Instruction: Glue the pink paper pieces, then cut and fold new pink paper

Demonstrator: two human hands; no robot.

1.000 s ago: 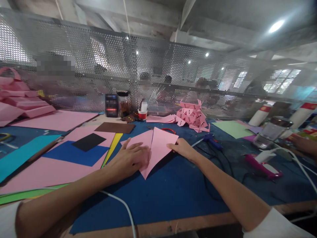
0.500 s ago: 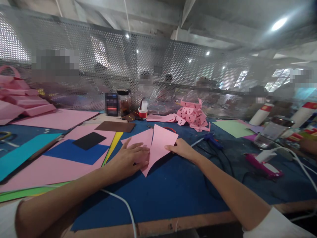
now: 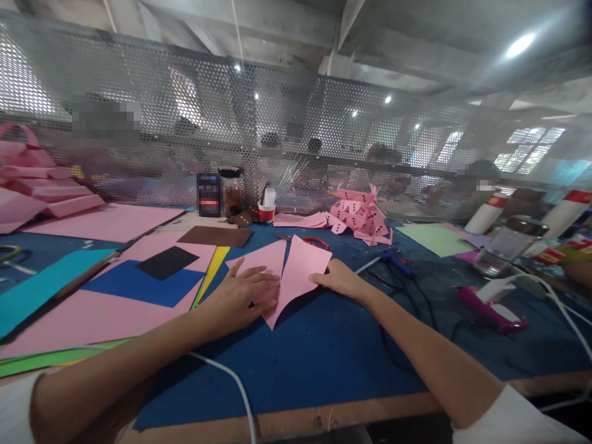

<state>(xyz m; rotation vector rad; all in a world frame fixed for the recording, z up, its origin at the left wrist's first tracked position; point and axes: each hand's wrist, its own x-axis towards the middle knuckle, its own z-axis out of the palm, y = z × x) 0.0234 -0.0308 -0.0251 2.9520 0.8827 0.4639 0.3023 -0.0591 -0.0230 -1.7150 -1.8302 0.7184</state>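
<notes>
A pink sheet of paper (image 3: 303, 268) lies in front of me, creased or split down the middle, its right part raised and curved. My left hand (image 3: 252, 290) rests on the left part with fingers stretched out, pressing it toward the blue table. At the right edge, my right hand (image 3: 342, 277) pinches the raised part between thumb and fingers; some fingertips are hidden behind it. Just beyond the paper lie scissors with red handles (image 3: 317, 242), partly covered. Whether the two pink halves are joined at the bottom I cannot tell.
Coloured sheets, with a blue one (image 3: 143, 283) and a black one (image 3: 169, 262), lie left. Pink dotted cutouts (image 3: 358, 213) are piled at the back. A blue glue gun (image 3: 398, 262), a magenta device (image 3: 493, 308) and a clear jar (image 3: 509, 246) stand or lie right. A white cable (image 3: 231, 376) crosses in front.
My right hand has lowered the raised part of the pink paper slightly, and more of the scissors shows behind it. My left hand has stayed in place.
</notes>
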